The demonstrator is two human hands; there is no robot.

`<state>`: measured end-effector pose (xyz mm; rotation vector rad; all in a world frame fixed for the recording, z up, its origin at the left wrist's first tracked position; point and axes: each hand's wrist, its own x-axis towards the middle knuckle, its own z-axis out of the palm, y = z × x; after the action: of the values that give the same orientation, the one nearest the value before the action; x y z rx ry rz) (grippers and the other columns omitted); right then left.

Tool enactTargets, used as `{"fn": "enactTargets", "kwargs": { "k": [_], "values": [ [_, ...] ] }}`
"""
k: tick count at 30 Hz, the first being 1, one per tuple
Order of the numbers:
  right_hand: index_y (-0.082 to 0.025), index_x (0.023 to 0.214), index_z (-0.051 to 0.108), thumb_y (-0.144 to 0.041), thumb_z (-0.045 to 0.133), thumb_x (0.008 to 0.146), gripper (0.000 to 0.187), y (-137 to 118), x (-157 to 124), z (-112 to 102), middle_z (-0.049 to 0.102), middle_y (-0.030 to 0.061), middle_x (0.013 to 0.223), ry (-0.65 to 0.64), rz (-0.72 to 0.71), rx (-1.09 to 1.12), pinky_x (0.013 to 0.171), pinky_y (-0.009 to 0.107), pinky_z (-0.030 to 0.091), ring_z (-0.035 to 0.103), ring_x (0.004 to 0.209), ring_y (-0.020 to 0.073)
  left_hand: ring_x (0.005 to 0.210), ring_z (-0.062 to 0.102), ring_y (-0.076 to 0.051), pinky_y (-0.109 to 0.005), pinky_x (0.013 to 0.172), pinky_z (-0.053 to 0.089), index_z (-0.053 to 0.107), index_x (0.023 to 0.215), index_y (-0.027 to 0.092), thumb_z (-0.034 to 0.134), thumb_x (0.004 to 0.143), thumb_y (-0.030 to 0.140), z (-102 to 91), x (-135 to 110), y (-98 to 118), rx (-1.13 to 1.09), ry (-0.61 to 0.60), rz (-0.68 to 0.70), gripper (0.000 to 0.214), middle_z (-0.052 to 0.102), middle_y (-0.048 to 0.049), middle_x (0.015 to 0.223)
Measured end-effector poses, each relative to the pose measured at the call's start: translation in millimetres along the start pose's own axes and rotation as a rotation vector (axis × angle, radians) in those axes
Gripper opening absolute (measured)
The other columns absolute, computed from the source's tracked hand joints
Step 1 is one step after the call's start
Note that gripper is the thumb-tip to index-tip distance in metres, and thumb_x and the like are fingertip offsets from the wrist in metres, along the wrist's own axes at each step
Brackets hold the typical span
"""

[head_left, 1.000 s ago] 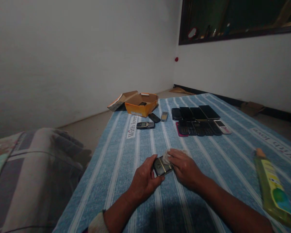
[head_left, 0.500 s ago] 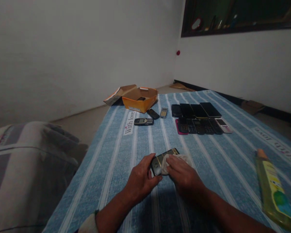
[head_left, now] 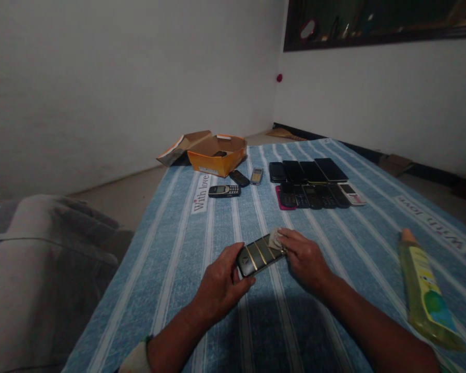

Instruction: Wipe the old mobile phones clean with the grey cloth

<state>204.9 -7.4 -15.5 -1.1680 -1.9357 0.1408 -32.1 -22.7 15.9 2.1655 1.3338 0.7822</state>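
Note:
My left hand grips the near left end of a dark mobile phone with gold bands across it, thumb below and fingers above. At the phone's right end, my right hand is closed on a crumpled whitish cloth and presses it against the upper right corner. The phone is tilted, slightly above or on the blue striped cover; I cannot tell which.
Beyond the hands lie a keypad phone, a dark phone and a silver phone. An open orange box stands behind them. Two rows of phones sit right of centre. A yellowish bottle lies at right.
My right hand and the cloth have slid toward the phone's right end, uncovering its middle bands. My left hand keeps its hold. The whole view has shifted slightly.

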Motion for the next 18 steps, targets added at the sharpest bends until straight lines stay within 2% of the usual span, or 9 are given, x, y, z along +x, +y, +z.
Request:
{"fn": "enactTargets", "kwargs": {
  "k": [3, 7, 10, 12, 14, 18],
  "values": [
    [-0.019, 0.107, 0.073, 0.0, 0.045, 0.08, 0.043, 2.1, -0.2, -0.8, 0.07, 0.0122, 0.115, 0.023, 0.04, 0.069, 0.093, 0.041, 0.056, 0.067, 0.107, 0.0219, 0.07, 0.062, -0.015, -0.033, 0.07, 0.057, 0.048, 0.127, 0.02, 0.063, 0.071, 0.018, 0.3, -1.9, 0.6, 0.022, 0.021, 0.049, 0.058, 0.063, -0.0079, 0.111],
    [-0.022, 0.108, 0.073, -0.001, 0.047, 0.079, 0.044, 5.9, 1.4, -3.3, 0.072, 0.0091, 0.111, 0.043, 0.078, 0.122, 0.092, 0.04, 0.057, 0.068, 0.103, 0.0212, 0.1, 0.063, -0.023, -0.039, 0.083, 0.057, 0.05, 0.125, 0.022, 0.062, 0.072, 0.017, 1.3, -3.4, -1.6, 0.081, 0.063, 0.113, 0.055, 0.06, -0.0105, 0.121],
    [-0.022, 0.108, 0.073, -0.001, 0.046, 0.079, 0.044, 6.4, 1.9, -5.0, 0.072, 0.0083, 0.11, 0.053, 0.076, 0.106, 0.092, 0.039, 0.057, 0.069, 0.102, 0.0208, 0.109, 0.062, -0.025, -0.043, 0.091, 0.055, 0.053, 0.124, 0.022, 0.063, 0.073, 0.018, 2.3, -3.9, -5.0, 0.136, 0.085, 0.145, 0.052, 0.062, -0.0103, 0.121],
    [-0.022, 0.11, 0.072, -0.001, 0.046, 0.082, 0.043, 1.5, -0.2, -3.7, 0.071, 0.0097, 0.114, 0.058, 0.017, 0.053, 0.094, 0.04, 0.056, 0.067, 0.107, 0.0216, 0.109, 0.063, -0.025, -0.043, 0.091, 0.056, 0.055, 0.122, 0.021, 0.065, 0.074, 0.02, 3.3, -4.1, -7.6, 0.164, 0.11, 0.17, 0.049, 0.063, -0.0106, 0.12],
    [-0.019, 0.112, 0.07, -0.002, 0.045, 0.085, 0.041, -9.1, -4.6, 0.3, 0.069, 0.0124, 0.119, 0.044, -0.101, -0.008, 0.099, 0.042, 0.053, 0.062, 0.116, 0.0235, 0.107, 0.064, -0.026, -0.042, 0.091, 0.056, 0.058, 0.119, 0.02, 0.066, 0.075, 0.022, 4.5, -4.2, -10.4, 0.183, 0.133, 0.197, 0.046, 0.064, -0.0109, 0.119],
    [-0.014, 0.108, 0.068, -0.005, 0.046, 0.09, 0.029, -36.2, -13.9, 11.3, 0.067, 0.0162, 0.121, -0.052, -0.341, -0.095, 0.104, 0.043, 0.049, 0.057, 0.124, 0.0257, 0.106, 0.066, -0.025, -0.04, 0.091, 0.057, 0.06, 0.117, 0.018, 0.067, 0.077, 0.024, 5.9, -3.7, -15.3, 0.201, 0.174, 0.253, 0.041, 0.066, -0.0116, 0.115]
  ]
}}
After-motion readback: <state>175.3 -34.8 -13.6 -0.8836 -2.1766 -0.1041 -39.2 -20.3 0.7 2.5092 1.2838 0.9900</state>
